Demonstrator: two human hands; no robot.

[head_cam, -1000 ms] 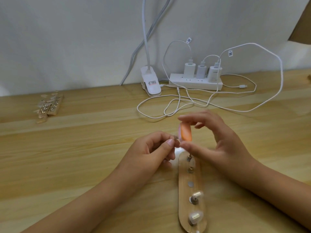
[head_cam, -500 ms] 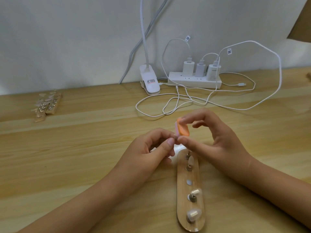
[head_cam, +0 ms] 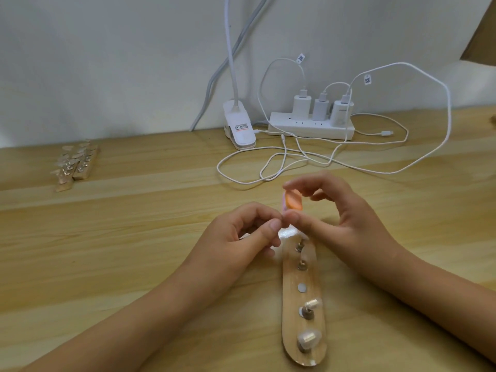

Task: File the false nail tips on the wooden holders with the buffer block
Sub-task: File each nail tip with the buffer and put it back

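Right hand pinches buffer thumb-to-index, upright, so its face meets what left hand pinches just beside it, likely a tip, hidden by fingers. Holder lies near worktop's front edge below both hands, with two tips on its near pegs.

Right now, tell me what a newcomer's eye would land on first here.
The two hands meeting at the centre: the right hand pinches a small orange block, close against the curled fingers of the left hand. Just below them lies a wooden holder with nail tips on pegs; behind, a white power strip trails looping cables.
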